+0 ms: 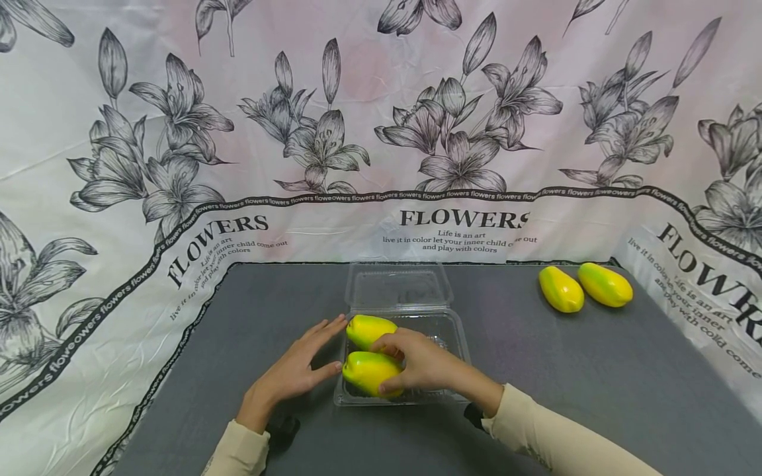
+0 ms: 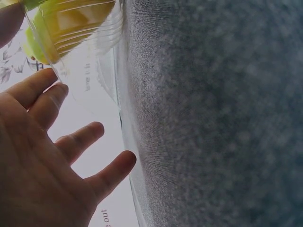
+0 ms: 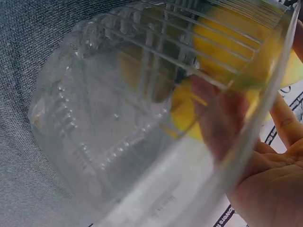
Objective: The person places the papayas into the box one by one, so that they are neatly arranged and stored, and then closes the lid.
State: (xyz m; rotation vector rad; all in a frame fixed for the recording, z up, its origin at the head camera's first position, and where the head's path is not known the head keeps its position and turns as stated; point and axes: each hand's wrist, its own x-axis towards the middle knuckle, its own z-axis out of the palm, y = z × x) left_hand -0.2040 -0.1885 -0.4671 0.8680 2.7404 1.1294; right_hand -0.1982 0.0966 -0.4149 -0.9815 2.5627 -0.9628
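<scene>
A clear plastic clamshell container (image 1: 460, 334) stands on the table with its lid (image 1: 399, 289) folded back. Two yellow-green mangoes lie side by side in its left half, a far mango (image 1: 364, 330) and a near mango (image 1: 364, 373). My right hand (image 1: 428, 362) reaches in from the right and grips the near mango between thumb and fingers; its fingertips also overlap the far one. Through the container wall, the right wrist view shows these fingers (image 3: 218, 118) against yellow fruit. My left hand (image 1: 294, 367) has its fingers spread, fingertips (image 2: 59, 90) right at the container's left rim.
Two more mangoes, one left (image 1: 561, 289) and one right (image 1: 605, 285), lie together at the table's back right. The grey table (image 1: 524, 370) is bordered at the back and sides by a white cloth (image 1: 333, 231) printed with flowers and lettering.
</scene>
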